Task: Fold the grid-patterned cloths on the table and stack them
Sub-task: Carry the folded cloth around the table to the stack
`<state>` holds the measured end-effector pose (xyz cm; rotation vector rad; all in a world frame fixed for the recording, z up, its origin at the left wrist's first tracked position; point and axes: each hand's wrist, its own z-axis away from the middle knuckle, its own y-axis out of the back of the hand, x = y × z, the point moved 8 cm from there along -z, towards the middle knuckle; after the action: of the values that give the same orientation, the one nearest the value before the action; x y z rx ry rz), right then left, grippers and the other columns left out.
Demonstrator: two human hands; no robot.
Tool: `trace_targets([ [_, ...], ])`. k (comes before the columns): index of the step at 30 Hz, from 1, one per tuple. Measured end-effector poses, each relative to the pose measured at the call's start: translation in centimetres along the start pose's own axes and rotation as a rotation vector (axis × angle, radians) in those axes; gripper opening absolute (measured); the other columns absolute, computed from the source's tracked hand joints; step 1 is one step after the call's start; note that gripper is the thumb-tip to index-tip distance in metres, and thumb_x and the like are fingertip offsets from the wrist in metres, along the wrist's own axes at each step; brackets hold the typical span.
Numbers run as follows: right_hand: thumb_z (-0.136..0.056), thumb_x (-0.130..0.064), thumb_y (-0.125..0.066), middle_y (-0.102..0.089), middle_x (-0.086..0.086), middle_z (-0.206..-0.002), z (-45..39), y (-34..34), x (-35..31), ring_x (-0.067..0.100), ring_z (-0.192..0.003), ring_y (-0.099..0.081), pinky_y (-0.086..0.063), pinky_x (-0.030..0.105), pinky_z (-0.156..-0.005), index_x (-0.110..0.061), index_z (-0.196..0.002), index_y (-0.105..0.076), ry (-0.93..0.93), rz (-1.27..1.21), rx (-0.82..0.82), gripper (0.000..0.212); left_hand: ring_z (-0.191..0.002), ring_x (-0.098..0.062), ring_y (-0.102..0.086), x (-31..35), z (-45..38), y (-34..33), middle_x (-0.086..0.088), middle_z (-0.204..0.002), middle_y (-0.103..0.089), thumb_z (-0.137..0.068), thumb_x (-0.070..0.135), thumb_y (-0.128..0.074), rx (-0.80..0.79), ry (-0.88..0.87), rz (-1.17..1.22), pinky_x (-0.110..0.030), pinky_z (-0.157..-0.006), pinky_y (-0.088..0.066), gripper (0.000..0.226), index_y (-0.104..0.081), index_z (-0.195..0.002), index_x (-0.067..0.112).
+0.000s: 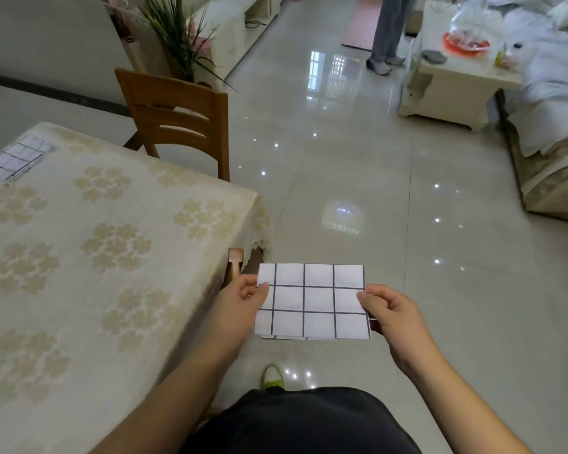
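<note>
A folded white cloth with a black grid (312,301) hangs in the air over the floor, just right of the table's corner. My left hand (243,303) pinches its left edge and my right hand (391,314) pinches its right edge. The cloth is a flat rectangle with layers showing along its lower edge. A second folded grid-patterned cloth (15,160) lies flat at the far left of the table (112,273), well away from both hands.
The table carries a cream flowered cover. A wooden chair (177,116) stands at its far end. Glossy tiled floor stretches ahead, where a person's legs (387,31) stand. A white coffee table (453,77) and a sofa are at the right.
</note>
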<state>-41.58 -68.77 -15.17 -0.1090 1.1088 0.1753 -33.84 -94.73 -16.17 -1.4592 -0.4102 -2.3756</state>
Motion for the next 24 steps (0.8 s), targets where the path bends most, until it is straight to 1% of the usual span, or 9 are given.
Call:
trace_targets([
  [4,-0.093,-0.009,-0.061,-0.072,0.01,-0.081,-3.2,-1.0,-2.4,0.019,-0.073,-0.065,-0.052,0.029,-0.063,-0.006,-0.096,-0.07,-0.003,-0.017,-0.009,0.011,-0.088,-0.025,-0.072,2.4,-3.4,-0.2,-0.003,-0.094,-0.075,-0.095,0.02,-0.062,0.036,-0.009,-0.001,-0.048,-0.082,-0.059,0.008,-0.068,-0.101,0.022],
  [6,-0.093,-0.008,-0.06,-0.07,0.008,-0.076,-4.9,-1.2,-3.4,0.018,-0.071,-0.064,-0.052,0.025,-0.059,-0.005,-0.095,-0.07,-0.006,-0.014,-0.009,0.01,-0.084,-0.025,-0.073,3.5,-4.9,-0.4,-0.005,-0.093,-0.075,-0.095,0.018,-0.062,0.047,-0.015,0.007,-0.048,-0.075,-0.061,0.009,-0.068,-0.102,0.018],
  [8,-0.093,-0.008,-0.062,-0.062,0.013,-0.075,-6.9,-1.0,-4.1,0.019,-0.071,-0.061,-0.051,0.023,-0.055,-0.004,-0.096,-0.069,-0.018,-0.003,-0.003,0.009,-0.083,-0.024,-0.073,4.0,-6.8,-0.7,-0.002,-0.092,-0.076,-0.094,0.022,-0.063,0.045,-0.01,-0.031,-0.052,-0.072,-0.06,0.01,-0.068,-0.102,0.022],
  [11,-0.092,-0.009,-0.063,-0.053,0.016,-0.078,-10.3,-0.5,-4.9,0.02,-0.071,-0.059,-0.051,0.023,-0.055,-0.003,-0.098,-0.068,-0.033,-0.003,-0.01,0.01,-0.084,-0.023,-0.073,4.7,-9.5,-1.7,0.0,-0.091,-0.076,-0.094,0.021,-0.063,0.064,0.005,-0.02,-0.054,-0.079,-0.058,0.01,-0.069,-0.101,0.023],
  [13,-0.092,-0.01,-0.062,-0.056,0.015,-0.076,-12.8,-0.1,-5.5,0.021,-0.073,-0.06,-0.051,0.024,-0.057,-0.007,-0.095,-0.071,-0.033,0.005,-0.031,0.009,-0.086,-0.021,-0.073,5.3,-11.5,-2.8,0.001,-0.092,-0.076,-0.094,0.021,-0.063,0.074,0.013,-0.011,-0.053,-0.08,-0.058,0.01,-0.07,-0.101,0.024],
  [17,-0.092,-0.012,-0.063,-0.056,0.018,-0.08,-18.6,1.0,-6.9,0.021,-0.074,-0.06,-0.052,0.027,-0.061,-0.009,-0.096,-0.073,-0.041,0.013,-0.094,0.01,-0.083,-0.019,-0.072,7.5,-15.6,-5.6,-0.002,-0.089,-0.076,-0.094,0.015,-0.062,0.11,0.006,-0.002,-0.041,-0.081,-0.059,0.01,-0.07,-0.1,0.019],
  [19,-0.091,-0.014,-0.065,-0.055,0.017,-0.079,-21.6,2.2,-7.9,0.022,-0.075,-0.059,-0.052,0.028,-0.062,-0.01,-0.098,-0.072,-0.046,0.022,-0.101,0.011,-0.082,-0.02,-0.072,8.9,-17.7,-7.4,-0.005,-0.088,-0.076,-0.094,0.013,-0.062,0.122,0.011,0.013,-0.037,-0.078,-0.058,0.011,-0.069,-0.099,0.019],
  [21,-0.091,-0.017,-0.066,-0.056,0.018,-0.081,-24.4,3.5,-9.0,0.023,-0.077,-0.06,-0.052,0.03,-0.064,-0.013,-0.101,-0.071,-0.051,0.026,-0.11,0.013,-0.078,-0.024,-0.069,10.4,-19.8,-9.4,-0.012,-0.089,-0.074,-0.095,0.011,-0.061,0.129,0.007,0.014,-0.038,-0.075,-0.055,0.011,-0.069,-0.101,0.015],
  [24,-0.09,-0.021,-0.067,-0.059,0.023,-0.085,-28.0,5.1,-10.9,0.023,-0.079,-0.061,-0.053,0.032,-0.067,-0.014,-0.104,-0.071,-0.06,0.045,-0.139,0.015,-0.074,-0.031,-0.062,12.5,-22.6,-11.7,-0.023,-0.083,-0.065,-0.095,0.012,-0.061,0.157,0.004,0.007,-0.039,-0.07,-0.052,0.01,-0.069,-0.1,0.012],
])
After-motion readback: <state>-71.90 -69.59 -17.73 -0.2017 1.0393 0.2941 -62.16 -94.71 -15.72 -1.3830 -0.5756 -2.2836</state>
